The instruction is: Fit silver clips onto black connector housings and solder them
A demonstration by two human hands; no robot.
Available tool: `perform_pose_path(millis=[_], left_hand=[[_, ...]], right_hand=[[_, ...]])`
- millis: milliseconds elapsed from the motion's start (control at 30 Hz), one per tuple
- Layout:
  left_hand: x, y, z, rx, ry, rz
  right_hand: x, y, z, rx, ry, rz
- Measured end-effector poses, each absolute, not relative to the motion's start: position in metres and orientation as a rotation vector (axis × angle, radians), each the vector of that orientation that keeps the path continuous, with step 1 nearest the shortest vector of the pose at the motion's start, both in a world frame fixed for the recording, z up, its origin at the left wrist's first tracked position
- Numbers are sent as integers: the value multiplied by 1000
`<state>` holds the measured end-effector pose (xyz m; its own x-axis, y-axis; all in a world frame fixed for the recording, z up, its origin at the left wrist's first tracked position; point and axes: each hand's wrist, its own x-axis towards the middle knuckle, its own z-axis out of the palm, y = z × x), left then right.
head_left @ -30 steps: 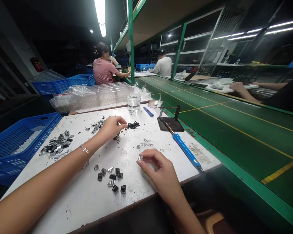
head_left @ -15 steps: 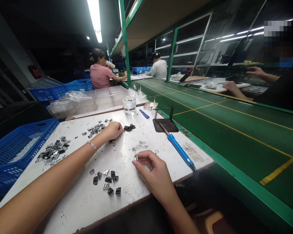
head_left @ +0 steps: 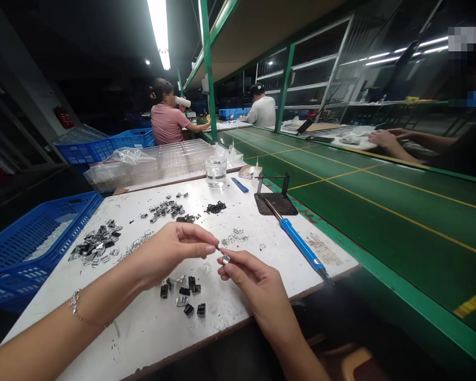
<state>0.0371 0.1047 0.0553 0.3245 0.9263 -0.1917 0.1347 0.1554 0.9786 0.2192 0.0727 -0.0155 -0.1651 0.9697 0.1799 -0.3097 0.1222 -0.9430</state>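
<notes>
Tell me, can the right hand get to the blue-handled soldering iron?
Probably yes: the right hand is near the blue-handled soldering iron and nothing seems to block the way, though its fingertips hold a small metal piece.

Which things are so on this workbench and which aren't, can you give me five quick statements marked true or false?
1. The right hand holds a small metal piece. True.
2. The left hand lies flat on the white table. False: it is raised, pinching a small dark piece.
3. The soldering iron has a blue handle. True.
4. The clear cup is lying on its side. False: it stands upright.
5. A fluorescent light is lit overhead. True.
</notes>
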Motion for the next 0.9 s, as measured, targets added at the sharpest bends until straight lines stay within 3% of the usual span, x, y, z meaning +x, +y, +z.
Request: perform_pose_path(millis=[533, 900], left_hand=[[42, 84, 28, 952, 1024, 853], [45, 78, 25, 1052, 1120, 876]], right_hand=[[213, 68, -18, -876, -1425, 1128], [216, 67, -22, -862, -1514, 1033]])
